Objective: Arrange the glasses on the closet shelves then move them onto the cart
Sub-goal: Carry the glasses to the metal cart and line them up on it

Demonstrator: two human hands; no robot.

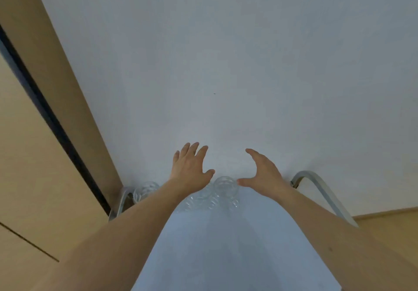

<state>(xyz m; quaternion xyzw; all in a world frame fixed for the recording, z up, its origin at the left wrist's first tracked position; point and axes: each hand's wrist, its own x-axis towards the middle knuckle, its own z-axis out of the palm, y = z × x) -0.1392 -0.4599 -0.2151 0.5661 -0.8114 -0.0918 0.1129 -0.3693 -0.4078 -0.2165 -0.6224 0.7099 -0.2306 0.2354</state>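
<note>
Several clear ribbed glasses [225, 185] stand together at the far end of the cart's white top [226, 245]. One more glass [146, 190] sits at the cart's far left corner. My left hand [192, 166] hovers above the group with straight, spread fingers and holds nothing. My right hand [263, 173] is held open to the right of the nearest glass, its thumb tip close to the rim; contact is unclear. Both forearms reach over the cart top.
A grey metal cart handle [316, 186] curves up at the right, and another rail [122, 202] at the left. A white wall [226, 64] rises just behind the cart. A beige closet panel [34, 155] with a dark gap stands at the left.
</note>
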